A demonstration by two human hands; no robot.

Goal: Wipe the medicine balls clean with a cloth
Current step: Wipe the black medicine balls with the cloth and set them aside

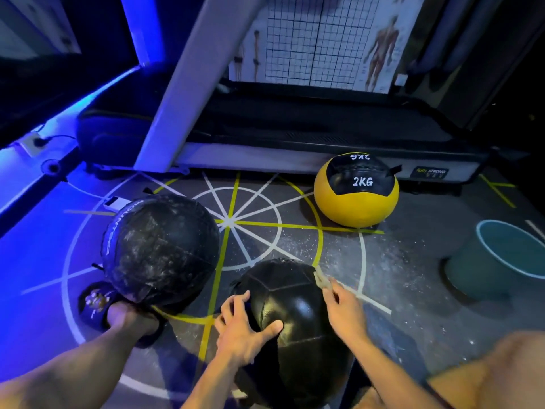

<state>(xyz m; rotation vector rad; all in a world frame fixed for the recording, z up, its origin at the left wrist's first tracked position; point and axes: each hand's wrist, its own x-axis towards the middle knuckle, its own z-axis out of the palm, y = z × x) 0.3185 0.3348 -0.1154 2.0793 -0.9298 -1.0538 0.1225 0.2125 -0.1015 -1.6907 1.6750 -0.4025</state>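
Single view: head-worn, wide-angle, facing forward and down at the floor point(295, 240); close over the nearest black ball point(295, 305) (the treadmill point(295, 128) lies farther ahead, edges bowed).

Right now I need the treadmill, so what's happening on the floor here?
A person crouches over a black ball, left hand steadying it while the right hand rubs a small cloth along its top. A second black ball beside it looks dusty, and a yellow ball sits by the treadmill. A bucket stands to the right.
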